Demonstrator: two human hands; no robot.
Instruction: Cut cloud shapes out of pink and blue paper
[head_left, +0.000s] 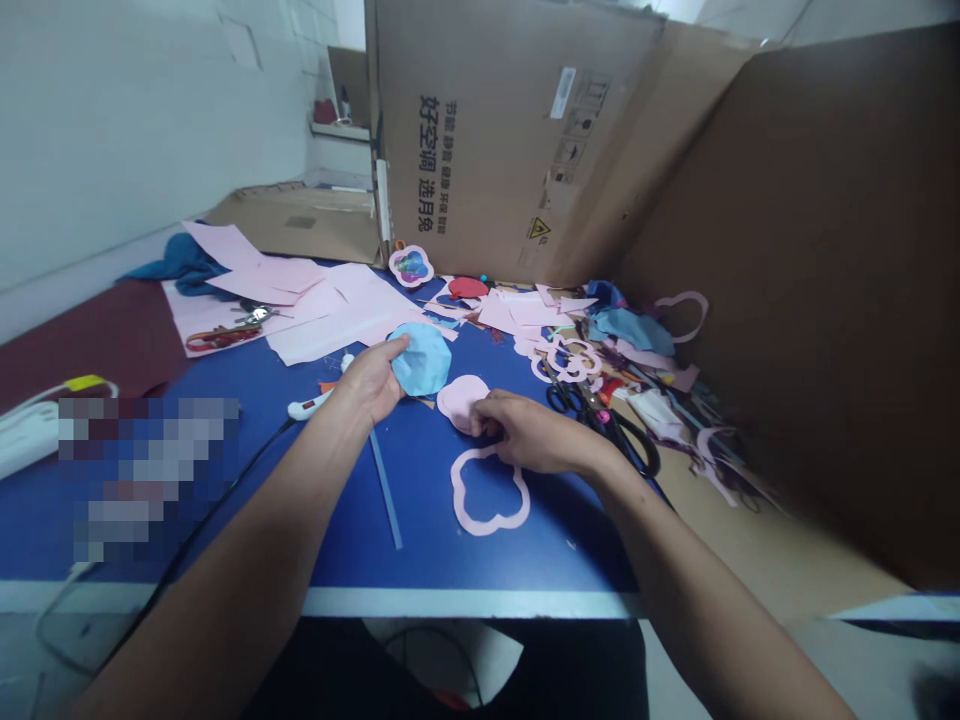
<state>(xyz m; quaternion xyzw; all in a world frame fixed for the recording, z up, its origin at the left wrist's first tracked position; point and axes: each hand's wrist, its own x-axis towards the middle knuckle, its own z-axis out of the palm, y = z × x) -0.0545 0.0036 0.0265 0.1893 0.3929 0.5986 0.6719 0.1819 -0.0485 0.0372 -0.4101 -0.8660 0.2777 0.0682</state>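
Note:
My left hand grips the left edge of a light blue fabric piece, roughly round, with the thumb on top. To its right, the fingers of my right hand are closed at the edge of a pink rounded cutout; whether they pinch it or only touch it is hard to see. Just below that hand lies a pink cloud-shaped ring, flat on the blue tabletop. A thin blue strip rests below my left hand.
A white-handled corded tool lies by my left wrist. Black-handled scissors and pink rings sit among scraps at right. Pink sheets cover the back left. Cardboard walls stand behind and at right. A power strip is far left.

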